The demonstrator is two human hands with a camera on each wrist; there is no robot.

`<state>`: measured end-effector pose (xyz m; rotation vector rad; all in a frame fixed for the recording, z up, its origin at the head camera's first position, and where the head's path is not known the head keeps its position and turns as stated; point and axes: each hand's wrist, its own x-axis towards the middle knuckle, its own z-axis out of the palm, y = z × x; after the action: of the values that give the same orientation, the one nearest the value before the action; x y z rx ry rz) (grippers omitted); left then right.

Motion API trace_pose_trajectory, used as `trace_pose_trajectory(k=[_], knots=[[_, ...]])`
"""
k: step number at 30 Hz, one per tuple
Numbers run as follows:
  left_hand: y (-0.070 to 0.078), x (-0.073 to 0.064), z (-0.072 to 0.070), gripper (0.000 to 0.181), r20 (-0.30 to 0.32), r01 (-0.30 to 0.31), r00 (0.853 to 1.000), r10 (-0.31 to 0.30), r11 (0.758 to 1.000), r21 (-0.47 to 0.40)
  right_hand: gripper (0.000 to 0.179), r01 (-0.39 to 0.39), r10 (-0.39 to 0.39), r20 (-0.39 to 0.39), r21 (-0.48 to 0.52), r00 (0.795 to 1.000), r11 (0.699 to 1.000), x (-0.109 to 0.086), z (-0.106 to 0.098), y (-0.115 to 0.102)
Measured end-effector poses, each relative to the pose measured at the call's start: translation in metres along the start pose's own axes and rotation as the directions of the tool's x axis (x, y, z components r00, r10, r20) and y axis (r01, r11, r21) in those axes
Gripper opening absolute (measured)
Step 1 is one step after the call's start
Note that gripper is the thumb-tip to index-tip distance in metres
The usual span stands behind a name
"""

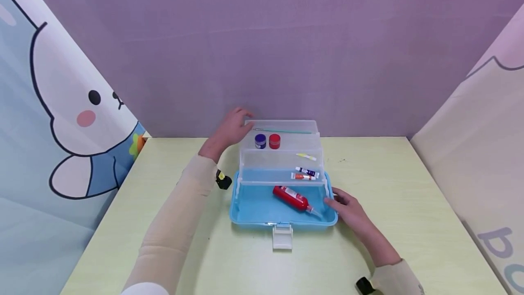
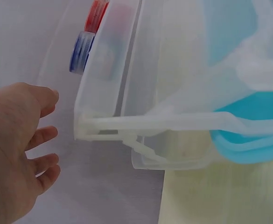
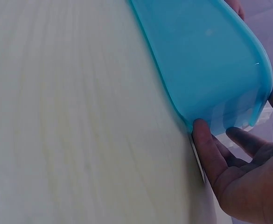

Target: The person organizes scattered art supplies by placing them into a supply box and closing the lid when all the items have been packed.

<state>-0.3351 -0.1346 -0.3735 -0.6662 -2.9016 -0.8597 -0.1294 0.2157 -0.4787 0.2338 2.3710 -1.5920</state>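
A blue plastic storage box (image 1: pixel 251 206) stands on the table with its clear fold-out trays (image 1: pixel 266 161) raised. Beside the top tray's left corner is my left hand (image 1: pixel 234 127). Its fingers (image 2: pixel 45 136) are loosely bent with nothing in them, apart from the tray in the left wrist view. My right hand (image 1: pixel 350 211) holds the box's right end, thumb at the rim and fingers (image 3: pixel 205 140) against the outer wall. Inside the box lies a red bottle (image 1: pixel 290 197) with a clear nozzle. A blue-lidded jar (image 1: pixel 260 141) and a red-lidded jar (image 1: pixel 274 141) sit in the trays.
A thin green brush (image 1: pixel 282 131) lies in the top tray. Lower trays hold a yellow tube (image 1: pixel 306 156), a dark blue tube (image 1: pixel 307 172) and an orange tube (image 1: pixel 303 177). A white latch (image 1: pixel 282 237) hangs at the front. Behind the table rises a purple backdrop (image 1: pixel 278 49).
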Motion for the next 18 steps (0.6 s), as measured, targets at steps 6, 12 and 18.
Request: trace_pose_trajectory(k=[6, 12, 18], knots=[[-0.01, -0.009, 0.004, 0.045, -0.018, 0.05, 0.998, -0.053, 0.992, -0.114, 0.067, 0.0, 0.0, 0.0, -0.002, 1.0, 1.0, 0.0, 0.0, -0.001], [-0.021, -0.019, 0.011, 0.051, -0.047, 0.074, 0.995, -0.086, 0.976, -0.203, 0.066, -0.003, 0.003, -0.006, -0.006, 1.0, 1.0, -0.001, 0.0, -0.001], [-0.028, -0.03, 0.018, 0.057, -0.024, 0.112, 0.992, -0.123, 0.955, -0.274, 0.066, 0.0, 0.0, -0.005, 0.002, 1.0, 1.0, -0.001, 0.0, -0.002]])
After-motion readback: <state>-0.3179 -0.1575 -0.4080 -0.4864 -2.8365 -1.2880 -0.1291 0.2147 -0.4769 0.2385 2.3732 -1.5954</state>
